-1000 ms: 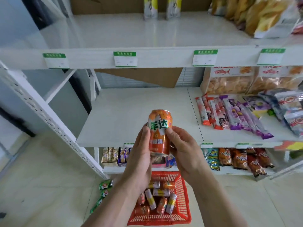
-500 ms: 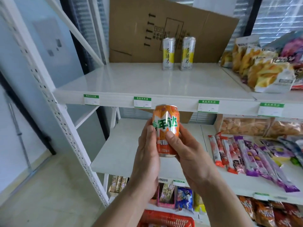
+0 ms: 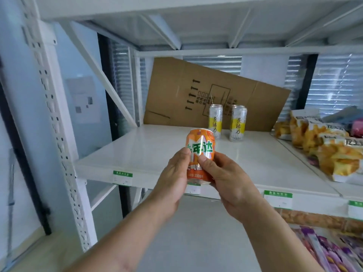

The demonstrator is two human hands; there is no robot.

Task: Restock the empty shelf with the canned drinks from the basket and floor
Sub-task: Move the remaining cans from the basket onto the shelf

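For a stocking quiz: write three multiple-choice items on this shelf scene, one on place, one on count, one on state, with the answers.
1. Where do the tall cans stand?
A. on the floor
B. at the back of the white shelf, before the cardboard
C. among the snack bags

2. How many tall cans are there?
A. two
B. four
C. six

3. How is the orange can held?
A. lying on the shelf
B. in one hand
C. upright in both hands

Answers:
B, the tall cans stand on the white shelf before the cardboard.
A, two show.
C, the left hand and right hand grip the orange can.
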